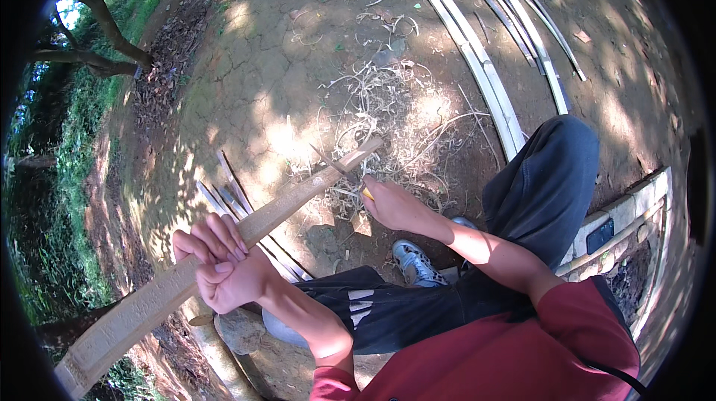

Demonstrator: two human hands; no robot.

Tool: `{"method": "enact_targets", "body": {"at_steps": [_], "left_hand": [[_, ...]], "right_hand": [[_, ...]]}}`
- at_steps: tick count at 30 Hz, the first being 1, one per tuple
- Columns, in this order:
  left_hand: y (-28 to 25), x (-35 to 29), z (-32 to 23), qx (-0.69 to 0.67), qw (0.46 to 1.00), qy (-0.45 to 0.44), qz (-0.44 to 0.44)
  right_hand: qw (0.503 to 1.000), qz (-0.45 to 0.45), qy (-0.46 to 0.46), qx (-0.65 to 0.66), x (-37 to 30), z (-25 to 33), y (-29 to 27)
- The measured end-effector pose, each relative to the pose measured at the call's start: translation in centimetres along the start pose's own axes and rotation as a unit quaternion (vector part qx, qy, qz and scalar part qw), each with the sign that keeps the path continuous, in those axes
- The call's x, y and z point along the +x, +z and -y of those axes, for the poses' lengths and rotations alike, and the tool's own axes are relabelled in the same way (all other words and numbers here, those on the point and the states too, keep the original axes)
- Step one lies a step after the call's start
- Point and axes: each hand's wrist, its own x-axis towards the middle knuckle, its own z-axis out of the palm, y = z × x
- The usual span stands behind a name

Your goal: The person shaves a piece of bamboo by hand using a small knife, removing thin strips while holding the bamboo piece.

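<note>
A long, pale brown wooden slat [291,203] runs slantwise from the lower left to the middle of the head view. My left hand [224,263] is closed around it, fingers curled over its edge. By the slat's far end, my right hand [394,205] grips a knife [368,193] by its yellow handle. The dark, narrow blade lies across the slat there and sticks out past its left side. Most of the handle is hidden in my fist. Curly wood shavings [373,99] lie on the ground beyond the slat's tip.
Long pale strips [477,65] and darker strips [507,9] lie at the far right. More strips [231,196] lie beneath the slat at left. A low ledge [645,196] with a dark rectangular object [599,235] stands right of my knee. Trees [112,28] border the left.
</note>
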Motion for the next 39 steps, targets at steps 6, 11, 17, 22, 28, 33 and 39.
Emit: {"method": "enact_targets", "body": {"at_steps": [6,11,17,22,28,33,39], "left_hand": [[0.5,0.2,-0.7,0.02,1.0,0.006,0.015],[1.7,-1.0,-1.6,0.05,0.998,0.021,0.038],[2.1,-0.5,-0.7,0.061,0.995,0.019,0.075],[4.1,-0.8,-0.2,0.08,0.993,0.002,0.086],[3.8,-0.2,0.2,0.086,0.995,0.0,0.054],[4.7,0.1,0.7,0.096,0.995,0.013,0.031],[3.2,1.2,0.6,0.047,0.993,-0.025,0.106]], "right_hand": [[0.999,-0.025,-0.003,-0.042,-2.4,2.9,-1.3],[1.0,-0.002,-0.019,0.024,-4.5,4.5,-1.3],[1.0,0.013,-0.004,0.014,-4.2,4.5,-2.1],[0.999,0.014,0.035,-0.006,-3.1,2.5,-1.6],[0.999,0.012,0.039,0.022,-1.7,0.0,-1.4],[0.998,0.015,0.052,0.032,-1.1,2.6,-1.8],[0.998,-0.017,0.052,0.005,-0.5,-0.7,0.0]]}}
